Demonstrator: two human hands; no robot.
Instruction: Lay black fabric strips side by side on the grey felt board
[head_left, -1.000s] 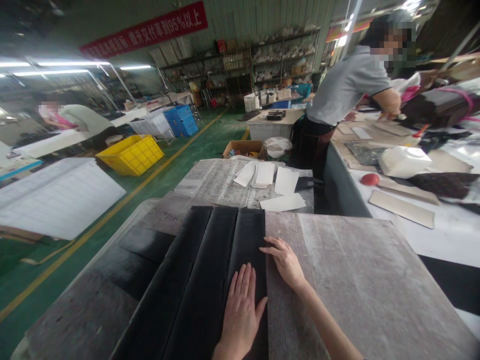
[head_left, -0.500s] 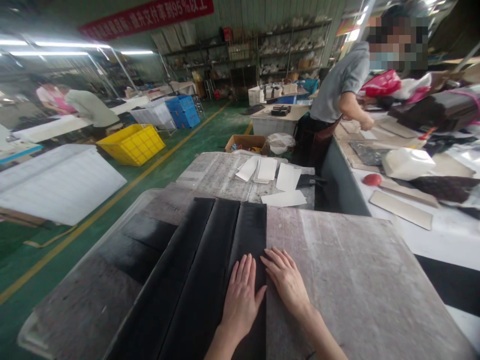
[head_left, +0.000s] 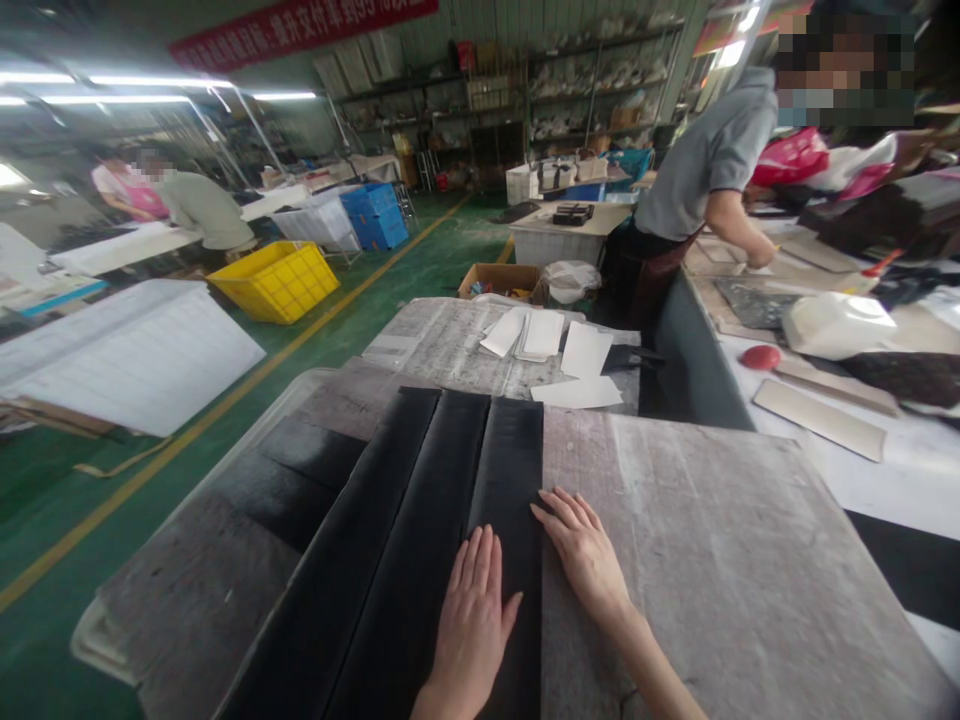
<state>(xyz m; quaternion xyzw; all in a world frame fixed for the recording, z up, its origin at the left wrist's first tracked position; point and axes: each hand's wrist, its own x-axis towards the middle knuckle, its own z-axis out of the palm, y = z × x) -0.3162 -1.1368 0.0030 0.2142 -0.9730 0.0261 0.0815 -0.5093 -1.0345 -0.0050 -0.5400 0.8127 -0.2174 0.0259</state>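
Three long black strips point(head_left: 420, 540) lie side by side on a grey, worn board point(head_left: 720, 530). My left hand point(head_left: 474, 610) rests flat on the rightmost strip, palm down, fingers stretched forward and thumb out to the right. Just beyond the strip's right edge, my right hand point(head_left: 585, 555) lies palm down on the board, its fingertips at that edge and its fingers slightly spread. Neither hand holds anything.
White cards point(head_left: 544, 333) lie on the board's far part. A side table point(head_left: 810, 440) at the right carries a red object point(head_left: 760, 357), panels and bags; a person in grey point(head_left: 705, 150) leans over it. A yellow crate point(head_left: 276, 282) stands on the floor at the left.
My left hand has slid a little back toward me along the strip. My right hand has stayed by the strip's edge. The whole view has shifted slightly.
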